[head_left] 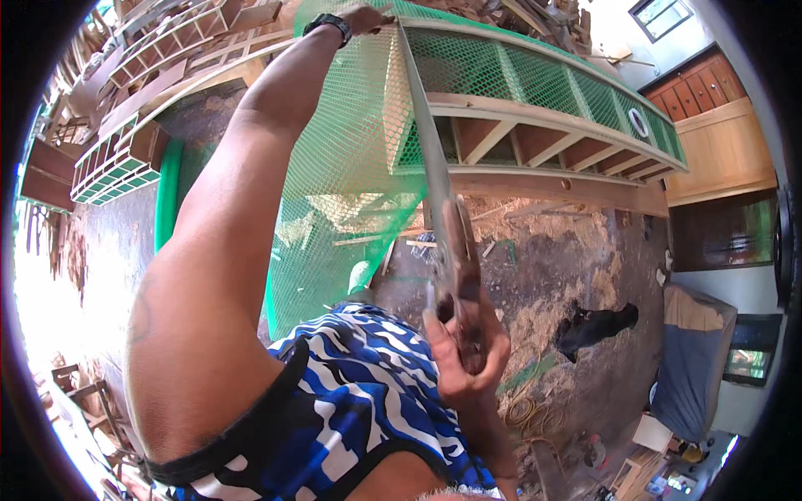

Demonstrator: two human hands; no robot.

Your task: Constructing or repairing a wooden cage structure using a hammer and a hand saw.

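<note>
My right hand (pixel 472 346) grips the wooden handle of a handsaw (pixel 430 142), whose long blade points away from me. The far end of the blade lies by the edge of a wooden frame (pixel 535 117) covered in green mesh. My left arm is stretched far forward, with a dark watch (pixel 334 27) on the wrist. My left hand (pixel 369 18) is closed at the green plastic mesh (pixel 338 108), close to the blade's far end; its fingertips are small and partly hidden. Loose mesh hangs from the frame down toward my legs.
Wood shavings (pixel 543 225) and scraps litter the dark floor. A black dog (pixel 595 330) lies to the right, near a coiled yellow hose (pixel 522 411). Far left are a slatted wooden crate (pixel 117 167) and a green mesh roll (pixel 169 196). A grey cover (pixel 689 376) drapes something at the right.
</note>
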